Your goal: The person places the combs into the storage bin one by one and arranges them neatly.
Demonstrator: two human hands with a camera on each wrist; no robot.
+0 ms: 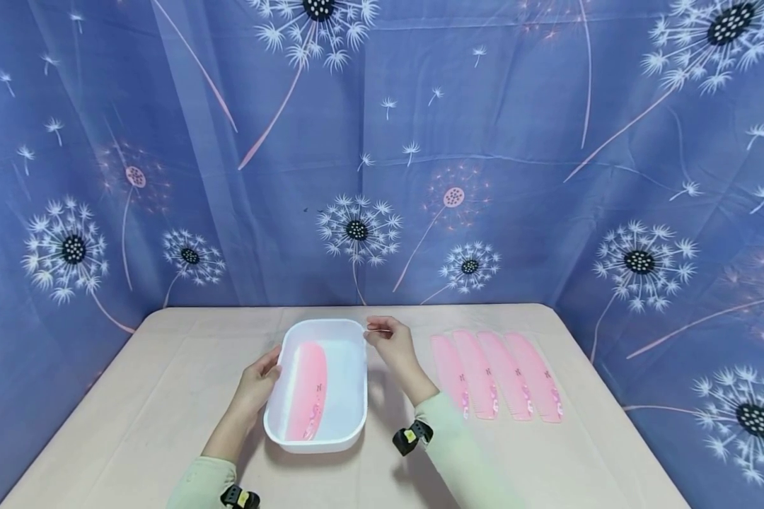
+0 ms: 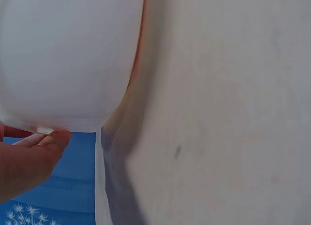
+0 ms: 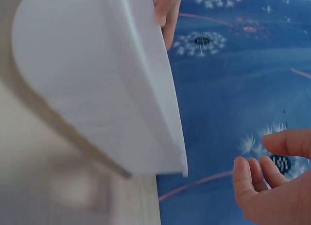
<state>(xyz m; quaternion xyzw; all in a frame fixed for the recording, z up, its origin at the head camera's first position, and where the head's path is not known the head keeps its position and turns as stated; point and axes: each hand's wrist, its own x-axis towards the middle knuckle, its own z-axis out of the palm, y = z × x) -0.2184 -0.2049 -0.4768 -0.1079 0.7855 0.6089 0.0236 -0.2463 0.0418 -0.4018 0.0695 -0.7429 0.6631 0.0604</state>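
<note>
A white plastic basin [image 1: 346, 396] is held slightly off the table, tilted so that its inside shows in the head view. One pink comb [image 1: 307, 396] with a printed pattern lies inside, toward the left wall. My left hand [image 1: 257, 385] grips the basin's left side, the thumb at the rim; the left wrist view has fingers [image 2: 58, 142] against its edge. Near the basin's upper right corner is my right hand [image 1: 391, 345]. In the right wrist view, this right hand [image 3: 274, 179] stands apart from the basin, its fingers loosely bent with nothing between them.
Several more pink combs [image 1: 490, 375] lie side by side on the right of the table, beyond my right forearm. A pale cloth covers the table [image 1: 191, 353]. Behind and at both sides hangs a blue curtain [image 1: 280, 233] with dandelion prints.
</note>
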